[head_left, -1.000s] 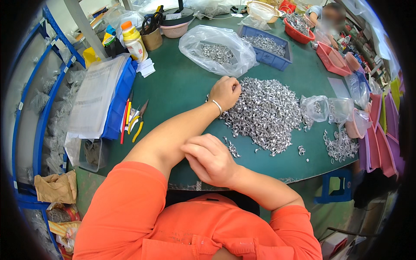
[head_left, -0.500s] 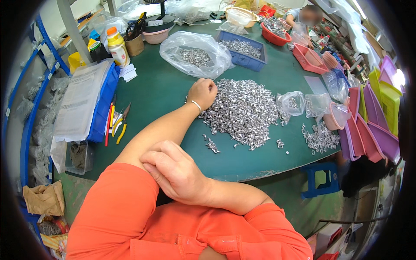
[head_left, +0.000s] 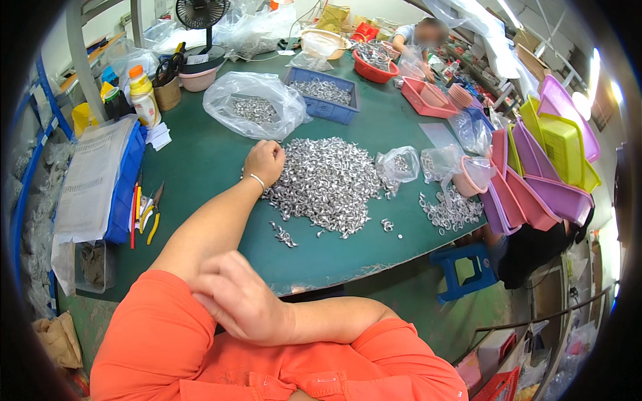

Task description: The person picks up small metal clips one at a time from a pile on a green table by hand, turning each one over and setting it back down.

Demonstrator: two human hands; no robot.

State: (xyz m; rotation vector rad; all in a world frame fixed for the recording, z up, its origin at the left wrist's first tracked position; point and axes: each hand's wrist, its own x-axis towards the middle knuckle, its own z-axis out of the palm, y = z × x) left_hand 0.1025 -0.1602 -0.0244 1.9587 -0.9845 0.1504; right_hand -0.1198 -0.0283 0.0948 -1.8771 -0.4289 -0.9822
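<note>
A wide heap of small silvery curved metal pieces [head_left: 328, 184] lies on the green tabletop [head_left: 194, 160]. At its left edge rests my left hand [head_left: 265, 162], with fingers curled in; whatever they may hold is hidden. A white bracelet [head_left: 257, 180] circles that wrist. My right hand [head_left: 242, 301] crosses my body and touches my left arm near the elbow, just below the orange sleeve. Its fingers are bent and bunched, slightly blurred, with nothing visible in them. A few loose pieces [head_left: 283, 235] lie apart at the heap's near side.
Behind the heap are an open clear bag [head_left: 257, 107] and a blue bin [head_left: 324, 95] of metal parts. Pliers [head_left: 154, 214] lie left, beside a blue tray [head_left: 127, 180]. Metal rings [head_left: 451, 210] and stacked colourful bins [head_left: 535, 167] are right. Another person [head_left: 421, 37] sits far right.
My view has turned right and up, so the table's things sit further left. My left hand stays by the heap. My right hand remains at my left arm, its fingers moved slightly.
</note>
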